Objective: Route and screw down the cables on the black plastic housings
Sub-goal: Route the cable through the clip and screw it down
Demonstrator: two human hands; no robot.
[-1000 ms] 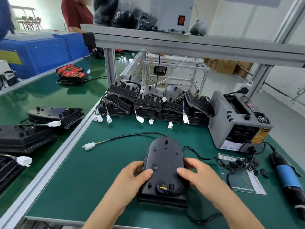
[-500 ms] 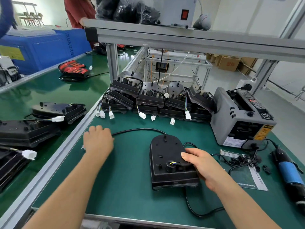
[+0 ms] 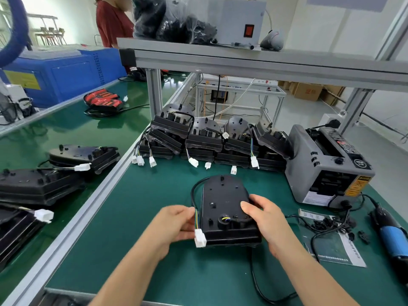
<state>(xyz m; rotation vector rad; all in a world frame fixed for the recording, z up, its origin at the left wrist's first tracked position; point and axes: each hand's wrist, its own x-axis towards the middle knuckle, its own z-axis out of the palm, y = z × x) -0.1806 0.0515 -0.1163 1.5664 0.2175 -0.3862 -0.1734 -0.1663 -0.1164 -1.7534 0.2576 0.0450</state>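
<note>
A black plastic housing (image 3: 225,202) lies flat on the green mat in front of me. Its black cable (image 3: 194,193) loops round the far left corner and comes down the left side, ending in coloured wires and a white connector (image 3: 200,239). My left hand (image 3: 174,224) pinches that cable end just above the connector, at the housing's left edge. My right hand (image 3: 265,219) grips the housing's right side, thumb on top near the round cable port (image 3: 224,220) with a yellow wire.
Several black housings (image 3: 205,140) with white plugs are stacked at the back. A grey tape dispenser (image 3: 326,166) stands right. A blue electric screwdriver (image 3: 393,235), black clips (image 3: 331,224) and a paper sheet lie at the right. More housings (image 3: 44,182) sit on the left bench.
My left hand drew back from the far left with the cable end and white connector, bringing it to the housing's left side. The right hand shifted up along the housing's right edge.
</note>
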